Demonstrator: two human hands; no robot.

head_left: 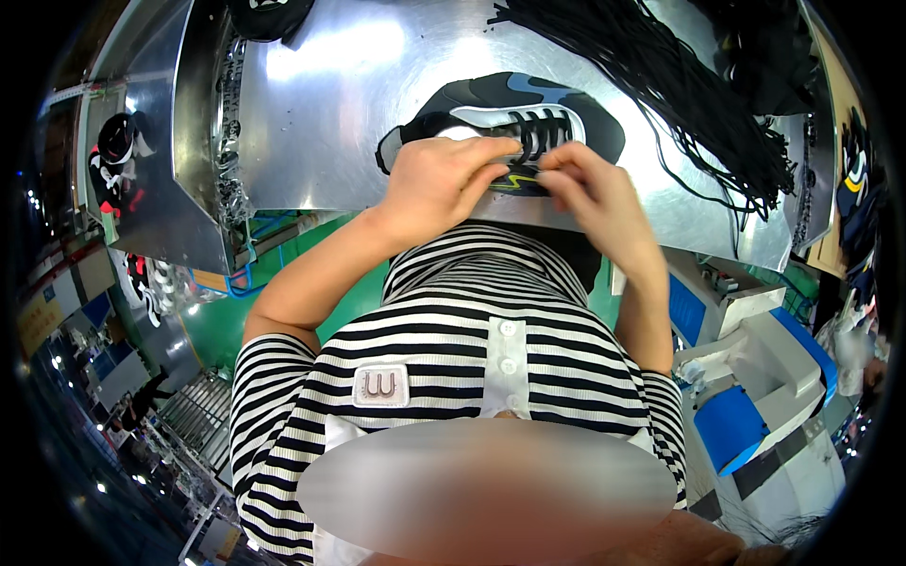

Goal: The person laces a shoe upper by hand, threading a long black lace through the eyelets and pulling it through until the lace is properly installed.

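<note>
A black and grey shoe upper (462, 92) with blue patches and a white eyelet band lies sideways on the metal table in front of me. A black shoelace (543, 132) runs in several rows across its opening. My left hand (439, 184) bends its thumb and forefinger together at the near edge of the upper, beside the lace rows. Just to the right, my right hand (599, 198) is closed in a pinch by the near eyelets, slightly blurred. What sits between its fingertips is too small to make out. A yellow-green zigzag mark shows between the hands.
A thick bundle of black laces (679, 85) lies across the right of the metal table (311, 141). Dark pieces (269, 17) rest at the far left edge. A blue and white machine (746, 377) stands at my right. Shoe parts (118, 156) lie beyond the left side.
</note>
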